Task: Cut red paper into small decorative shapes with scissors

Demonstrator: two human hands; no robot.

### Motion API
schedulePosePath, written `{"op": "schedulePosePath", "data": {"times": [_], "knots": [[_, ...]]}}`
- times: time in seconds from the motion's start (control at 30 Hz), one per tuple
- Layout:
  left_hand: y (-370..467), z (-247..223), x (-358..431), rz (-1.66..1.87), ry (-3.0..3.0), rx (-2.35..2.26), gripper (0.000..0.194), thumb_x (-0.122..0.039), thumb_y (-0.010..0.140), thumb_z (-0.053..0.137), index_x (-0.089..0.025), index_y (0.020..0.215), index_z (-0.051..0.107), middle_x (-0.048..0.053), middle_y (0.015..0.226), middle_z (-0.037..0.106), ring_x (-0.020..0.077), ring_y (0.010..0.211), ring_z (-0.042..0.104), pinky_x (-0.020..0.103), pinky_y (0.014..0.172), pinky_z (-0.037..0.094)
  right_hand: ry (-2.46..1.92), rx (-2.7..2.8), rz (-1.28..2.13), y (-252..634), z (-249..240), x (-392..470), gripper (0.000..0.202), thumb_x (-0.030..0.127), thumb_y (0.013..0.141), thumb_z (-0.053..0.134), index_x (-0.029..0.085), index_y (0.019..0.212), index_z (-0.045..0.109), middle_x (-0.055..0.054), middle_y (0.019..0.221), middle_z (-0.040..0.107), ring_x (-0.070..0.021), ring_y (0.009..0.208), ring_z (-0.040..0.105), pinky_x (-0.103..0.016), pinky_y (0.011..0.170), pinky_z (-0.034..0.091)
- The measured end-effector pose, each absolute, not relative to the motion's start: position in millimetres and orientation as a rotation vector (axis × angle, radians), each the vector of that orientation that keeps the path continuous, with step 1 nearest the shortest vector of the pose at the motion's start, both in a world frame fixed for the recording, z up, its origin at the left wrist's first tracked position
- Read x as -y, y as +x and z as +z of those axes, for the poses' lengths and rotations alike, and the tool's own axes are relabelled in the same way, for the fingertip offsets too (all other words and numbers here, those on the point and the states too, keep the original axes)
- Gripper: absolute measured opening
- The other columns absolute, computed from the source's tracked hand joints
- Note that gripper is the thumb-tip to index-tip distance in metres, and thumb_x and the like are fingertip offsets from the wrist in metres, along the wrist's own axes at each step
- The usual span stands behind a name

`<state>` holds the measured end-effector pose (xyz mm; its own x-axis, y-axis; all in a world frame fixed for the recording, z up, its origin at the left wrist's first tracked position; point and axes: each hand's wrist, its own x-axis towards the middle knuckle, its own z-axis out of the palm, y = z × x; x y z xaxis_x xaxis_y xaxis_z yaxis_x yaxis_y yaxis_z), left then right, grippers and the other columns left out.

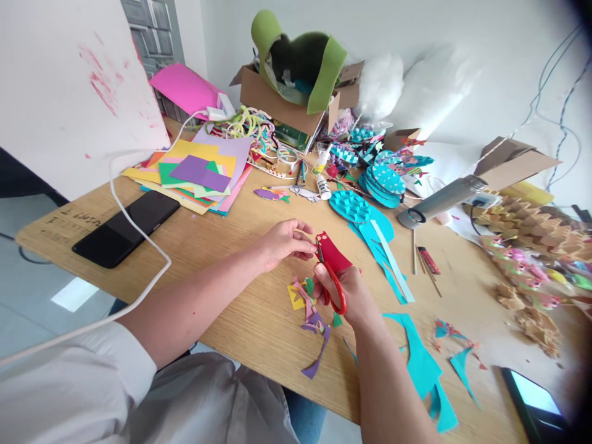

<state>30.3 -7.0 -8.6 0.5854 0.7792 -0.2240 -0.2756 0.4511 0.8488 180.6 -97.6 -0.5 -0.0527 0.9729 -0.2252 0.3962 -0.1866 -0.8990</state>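
In the head view, the right hand (349,293) gripped red-handled scissors (338,285), the thumb by the handle and the blades pointing away from the body, an angle that seemed chosen to bring the tips to the paper's edge. The red paper (333,254) lay just beyond that hand, partly hidden by it, its far end nicked and pierced beside the blades. The left hand (292,242) had its fingers loosely curled at the blade tips, presumably to steady or guide that end; whether it pinched anything could not be told.

Below them lay a yellow scrap (296,298) and a purple scrap (322,348), likely offcuts left where they dropped, with turquoise offcuts (420,354) to the right. A stack of coloured paper (198,172) sat at the left, apparently to leave working room in front.

The wood-grained bench (259,308) also carried a black smartphone (127,228) with a white cable (169,263) passing over it, and a metal cylinder (441,200). At the back, green foam (333,68) spilled from a cardboard box (263,92) near white stuffing (379,83), against a pale wall (439,18). Grey floor tiles (28,296) showed at the left.
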Motion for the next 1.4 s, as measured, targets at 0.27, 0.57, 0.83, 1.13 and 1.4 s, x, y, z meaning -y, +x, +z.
{"op": "schedulePosePath", "data": {"times": [0.27, 0.57, 0.83, 1.13, 1.4], "knots": [[30.8, -9.6, 7.6, 0.741, 0.857, -0.644, 0.035, -0.002, 0.065, 0.073, -0.012, 0.091, 0.052, 0.0, 0.067, 0.065, 0.01, 0.057, 0.061, 0.027, 0.064, 0.047, -1.605, 1.45, 1.219, 180.1, -1.1, 98.2, 0.051, 0.065, 0.078, 0.059, 0.016, 0.068, 0.056, -0.004, 0.049, 0.061, -0.012, 0.036, 0.052, -0.022, 0.037, 0.039], [30.1, -10.2, 7.4, 0.724, 0.873, -0.638, 0.035, -0.001, 0.065, 0.071, -0.012, 0.092, 0.052, 0.0, 0.067, 0.066, 0.0094, 0.054, 0.06, 0.027, 0.063, 0.046, -1.589, 1.477, 1.215, 181.3, -1.4, 98.7, 0.048, 0.063, 0.08, 0.059, 0.017, 0.066, 0.058, -0.005, 0.052, 0.064, -0.0123, 0.039, 0.053, -0.023, 0.04, 0.04], [29.3, -6.5, 7.5, 0.7, 0.86, -0.665, 0.035, 0.0, 0.065, 0.07, -0.012, 0.092, 0.051, 0.0, 0.063, 0.064, 0.0092, 0.054, 0.06, 0.027, 0.064, 0.046, -1.602, 1.409, 1.253, 181.0, -0.5, 99.3, 0.044, 0.06, 0.075, 0.066, 0.018, 0.064, 0.058, -0.003, 0.05, 0.063, -0.0129, 0.038, 0.054, -0.022, 0.038, 0.04], [29.1, -5.4, 7.4, 0.732, 0.855, -0.668, 0.031, 0.001, 0.066, 0.067, -0.011, 0.09, 0.052, -0.001, 0.063, 0.064, 0.0091, 0.055, 0.059, 0.027, 0.064, 0.046, -1.605, 1.392, 1.257, 179.8, -1.4, 98.9, 0.047, 0.063, 0.073, 0.066, 0.017, 0.065, 0.058, -0.003, 0.048, 0.062, -0.0134, 0.037, 0.054, -0.022, 0.037, 0.04], [31.0, -7.2, 9.3, 0.735, 0.867, -0.653, 0.034, -0.001, 0.066, 0.071, -0.011, 0.092, 0.052, 0.0, 0.065, 0.065, 0.0089, 0.056, 0.06, 0.028, 0.066, 0.046, -1.614, 1.424, 1.178, 178.6, -1.2, 99.1, 0.046, 0.062, 0.077, 0.064, 0.017, 0.066, 0.058, -0.005, 0.049, 0.063, -0.0136, 0.036, 0.054, -0.022, 0.037, 0.041]]}}
